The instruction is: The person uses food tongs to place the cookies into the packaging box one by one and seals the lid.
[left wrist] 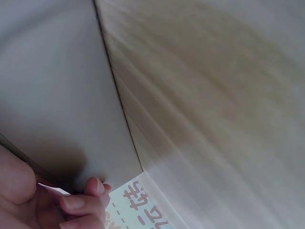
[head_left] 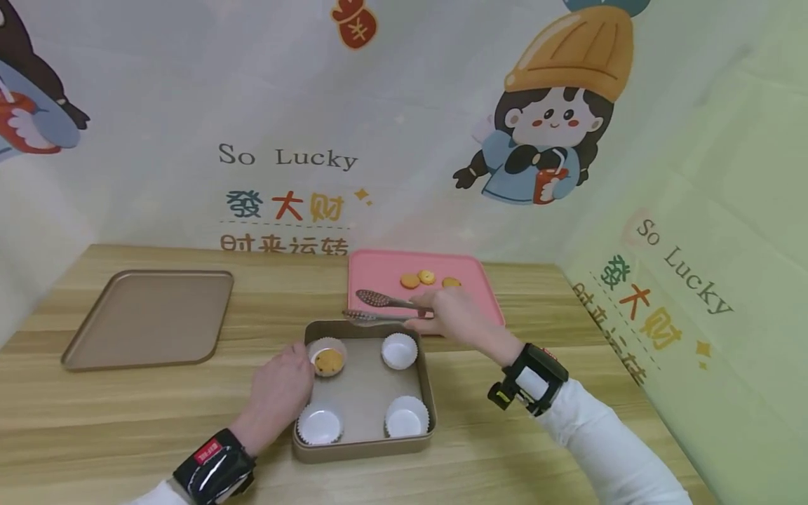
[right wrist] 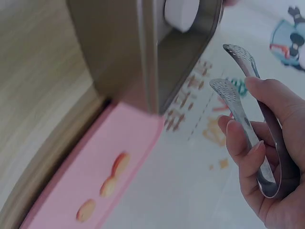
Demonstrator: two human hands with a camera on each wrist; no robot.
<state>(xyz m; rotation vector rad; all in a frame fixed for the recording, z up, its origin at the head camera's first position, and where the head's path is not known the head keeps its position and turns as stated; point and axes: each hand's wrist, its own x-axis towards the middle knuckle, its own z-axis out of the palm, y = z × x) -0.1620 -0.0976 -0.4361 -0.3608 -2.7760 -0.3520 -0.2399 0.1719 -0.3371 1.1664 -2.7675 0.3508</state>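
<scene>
My left hand grips the left wall of a deep square baking pan, its fingers curled at the edge in the left wrist view. Four corners of the pan each hold a white paper baking cup, such as the one at front right. A round golden cookie lies in the back left cup. Over the pan's back rim, my right hand holds metal tongs with perforated tips. Those tips stand apart with nothing between them, as the right wrist view confirms.
Behind the pan lies a pink tray bearing 3 small golden cookies. A flat brown baking tray sits at the far left of the wooden table. Printed cloth hangs behind and along the right side.
</scene>
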